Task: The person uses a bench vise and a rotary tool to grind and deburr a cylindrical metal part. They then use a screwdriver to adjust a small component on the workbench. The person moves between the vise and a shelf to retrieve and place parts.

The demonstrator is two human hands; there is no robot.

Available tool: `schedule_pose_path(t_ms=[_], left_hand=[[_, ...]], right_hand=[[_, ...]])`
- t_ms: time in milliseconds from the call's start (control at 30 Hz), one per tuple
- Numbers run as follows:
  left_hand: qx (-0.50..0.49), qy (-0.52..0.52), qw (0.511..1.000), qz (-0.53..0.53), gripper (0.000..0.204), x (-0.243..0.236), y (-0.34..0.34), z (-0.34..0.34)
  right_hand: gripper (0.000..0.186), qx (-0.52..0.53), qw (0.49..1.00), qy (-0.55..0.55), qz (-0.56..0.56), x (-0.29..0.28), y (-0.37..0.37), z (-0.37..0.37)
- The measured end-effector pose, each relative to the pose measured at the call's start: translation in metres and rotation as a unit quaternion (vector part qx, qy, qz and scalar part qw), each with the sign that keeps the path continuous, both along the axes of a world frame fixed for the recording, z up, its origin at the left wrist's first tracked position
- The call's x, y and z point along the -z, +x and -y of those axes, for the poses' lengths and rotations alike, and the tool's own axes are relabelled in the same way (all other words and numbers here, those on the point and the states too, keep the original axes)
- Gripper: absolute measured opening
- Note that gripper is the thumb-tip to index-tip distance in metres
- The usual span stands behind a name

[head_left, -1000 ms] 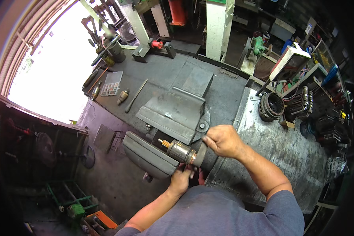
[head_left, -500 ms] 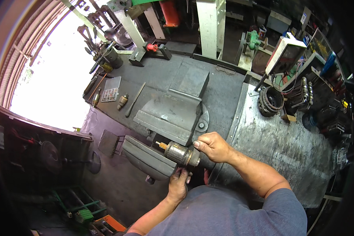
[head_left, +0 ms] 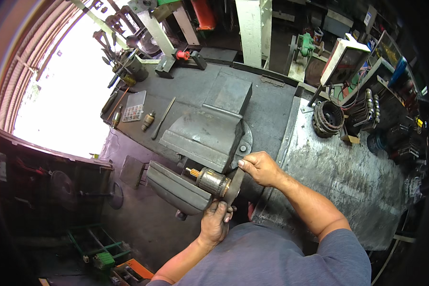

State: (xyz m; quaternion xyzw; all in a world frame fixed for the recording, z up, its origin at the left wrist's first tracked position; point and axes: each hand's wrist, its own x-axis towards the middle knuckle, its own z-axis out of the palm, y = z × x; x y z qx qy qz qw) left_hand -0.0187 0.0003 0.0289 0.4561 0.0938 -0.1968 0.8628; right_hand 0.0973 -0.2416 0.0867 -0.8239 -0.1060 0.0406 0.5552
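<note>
Right hand point(head_left: 261, 169) higher, pinching — left hand point(head_left: 214, 224) lower, probably pinching too, fingertips partly hidden; both forearms point(head_left: 310, 205) angled inward.

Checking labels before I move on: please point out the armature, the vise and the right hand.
Armature point(head_left: 212, 181): head view, on its cylindrical metal body.
Vise point(head_left: 202, 131): head view, on the sloping top of its larger part.
Right hand point(head_left: 259, 169): head view, on the middle of the hand.

Bench point(head_left: 268, 107), dark grey top. Mounted on it: large vise point(head_left: 202, 136). Lying left: clear compartment case point(head_left: 135, 106), slim tool point(head_left: 164, 117), small metal part point(head_left: 148, 121).
</note>
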Motion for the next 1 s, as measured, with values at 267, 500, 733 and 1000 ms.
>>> schedule_pose_path(t_ms=[267, 500, 733, 1000], left_hand=[[-0.015, 0.171, 0.985, 0.020, 0.022, 0.017, 0.018, 0.007], [0.055, 0.317, 0.914, 0.246, 0.016, 0.034, 0.029, 0.014], [0.056, 0.096, 0.992, 0.052, 0.028, 0.033, 0.028, 0.020], [0.027, 0.105, 0.986, 0.125, 0.017, 0.026, 0.042, 0.018]], right_hand=[[0.034, -0.115, 0.980, -0.081, 0.138, -0.037, -0.009, 0.001], [0.034, -0.169, 0.909, -0.207, 0.320, -0.071, -0.009, -0.002], [0.036, -0.022, 0.916, -0.308, 0.255, -0.095, 0.005, 0.001], [0.033, -0.060, 0.912, -0.312, 0.260, -0.083, 0.000, 0.010]])
